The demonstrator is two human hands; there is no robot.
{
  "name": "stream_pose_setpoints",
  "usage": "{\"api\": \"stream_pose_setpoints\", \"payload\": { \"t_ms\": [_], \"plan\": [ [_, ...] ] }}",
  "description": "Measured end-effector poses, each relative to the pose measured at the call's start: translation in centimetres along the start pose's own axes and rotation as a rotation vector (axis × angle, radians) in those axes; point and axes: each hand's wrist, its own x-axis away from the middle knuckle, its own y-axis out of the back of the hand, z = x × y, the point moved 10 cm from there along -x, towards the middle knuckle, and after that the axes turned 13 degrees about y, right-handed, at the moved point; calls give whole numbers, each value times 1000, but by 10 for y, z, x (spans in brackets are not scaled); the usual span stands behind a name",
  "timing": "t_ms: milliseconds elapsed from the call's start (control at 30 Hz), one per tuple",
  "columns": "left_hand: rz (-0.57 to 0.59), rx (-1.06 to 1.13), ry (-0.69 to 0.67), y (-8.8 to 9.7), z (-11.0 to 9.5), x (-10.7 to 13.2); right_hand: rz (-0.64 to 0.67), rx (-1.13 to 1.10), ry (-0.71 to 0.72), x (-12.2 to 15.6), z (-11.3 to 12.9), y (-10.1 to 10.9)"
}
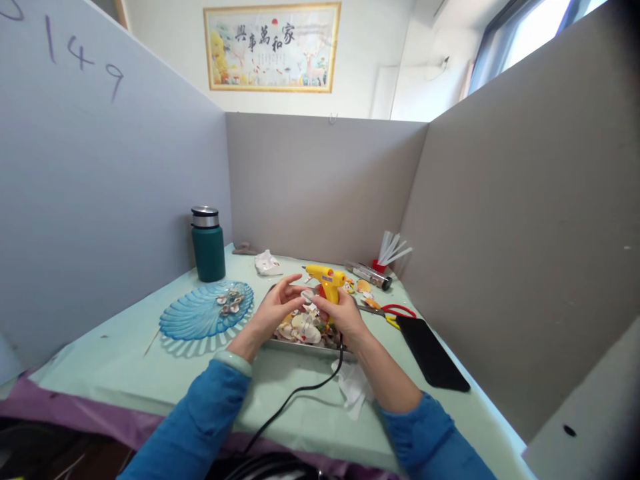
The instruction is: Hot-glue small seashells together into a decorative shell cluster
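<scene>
Both my hands meet above a metal tray [293,346] filled with seashells. My left hand [274,308] and my right hand [340,313] pinch a small pale shell [307,294] between their fingertips. Just behind them a yellow glue gun [327,278] stands with its nozzle pointing left, and its black cord [300,393] runs toward me. A blue glass shell-shaped plate [200,313] with several small shells on it lies to the left.
A green flask [208,244] stands back left. Red-handled scissors [395,311], a black phone [433,353], a red cup of glue sticks [387,253] and a metal tube [369,274] lie to the right. Crumpled tissue [354,389] lies near. Grey partition walls enclose the table.
</scene>
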Motion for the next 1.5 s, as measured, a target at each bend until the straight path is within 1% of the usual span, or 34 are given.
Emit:
{"api": "stream_pose_setpoints", "payload": {
  "t_ms": [167,400,500,600,700,767,867,1000,1100,1200,1300,1400,1500],
  "plan": [
    [12,16,-9,-1,0,-1,11,44,26,0,1,-1],
    [11,24,-11,-1,0,-1,-10,121,41,-2,-3,4],
    [-85,7,-34,13,-4,-3,-38,112,51,-3,-5,8],
    [-251,-67,-51,37,-5,-5,-74,141,51,-5,-6,14],
    [-408,-276,-40,57,-5,-5,-109,188,47,-5,-7,20],
    [-469,-450,-59,61,-7,-4,-117,209,47,-5,-8,22],
    [-479,-622,-104,58,-12,-2,-116,241,47,-5,-9,23],
    [-426,-641,-118,54,-14,0,-119,248,51,-4,-9,23],
    [-460,-682,-110,61,-18,2,-126,257,49,-4,-8,24],
    [-519,-728,-113,73,-25,5,-123,267,53,-4,-8,24],
    [-599,-757,-97,94,-34,10,-120,267,53,-4,-9,23],
    [-672,-897,-15,121,-40,17,-121,282,50,-4,-9,24],
    [-757,-1076,122,154,-43,29,-118,302,47,-3,-7,23]
  ]
}}
